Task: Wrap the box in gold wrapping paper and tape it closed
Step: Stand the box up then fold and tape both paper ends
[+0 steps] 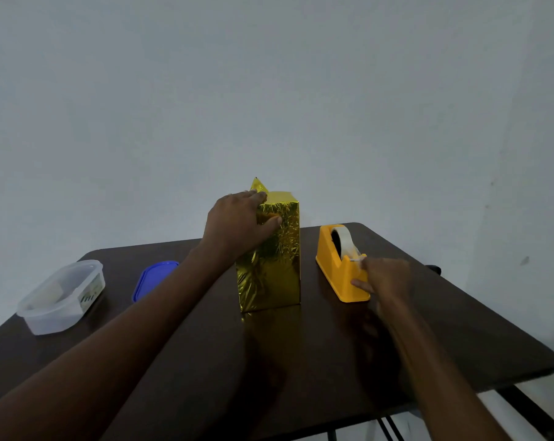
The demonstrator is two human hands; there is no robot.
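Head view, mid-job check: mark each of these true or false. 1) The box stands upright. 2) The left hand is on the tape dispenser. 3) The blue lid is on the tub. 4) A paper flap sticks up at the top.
1) The box stands upright on the table: true.
2) False: the left hand holds the box's top; the right hand is at the tape dispenser.
3) False: the blue lid lies on the table beside the open tub.
4) A paper flap sticks up at the top: true.
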